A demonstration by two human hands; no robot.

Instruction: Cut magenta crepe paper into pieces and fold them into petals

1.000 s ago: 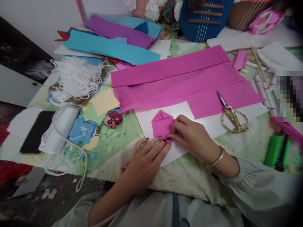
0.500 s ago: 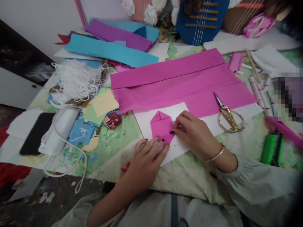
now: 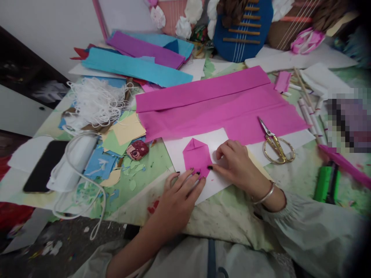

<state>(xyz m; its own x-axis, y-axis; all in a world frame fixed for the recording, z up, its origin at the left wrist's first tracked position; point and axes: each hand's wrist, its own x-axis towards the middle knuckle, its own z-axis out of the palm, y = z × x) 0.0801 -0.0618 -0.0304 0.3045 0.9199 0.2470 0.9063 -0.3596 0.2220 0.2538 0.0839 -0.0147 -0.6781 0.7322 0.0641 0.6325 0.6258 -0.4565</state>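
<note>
A small pink crepe paper piece (image 3: 196,156), folded to a peak at its top, lies on a white sheet (image 3: 222,179). My left hand (image 3: 179,195) rests on its lower edge, fingers stretched out and pressing it down. At the paper's right edge is my right hand (image 3: 236,164); its thumb tip touches or nearly touches that edge, while the curled index finger stays apart from the thumb. Nothing shows between them. Gold-handled scissors (image 3: 276,144) lie to the right with their blades pointing away. Behind the sheet spreads a large pink crepe paper strip (image 3: 214,104).
On the left are a white string heap (image 3: 98,100), paper scraps (image 3: 127,129), a dark red patterned object (image 3: 137,150), a white cord (image 3: 101,208) and a phone (image 3: 46,166). A green object (image 3: 327,183) lies right. Blue and purple paper (image 3: 136,65) and a blue string-instrument shape (image 3: 243,34) are behind.
My right index finger has lifted a little away from the thumb and the paper's edge. My left hand stays on the pink paper. The view has shifted slightly.
</note>
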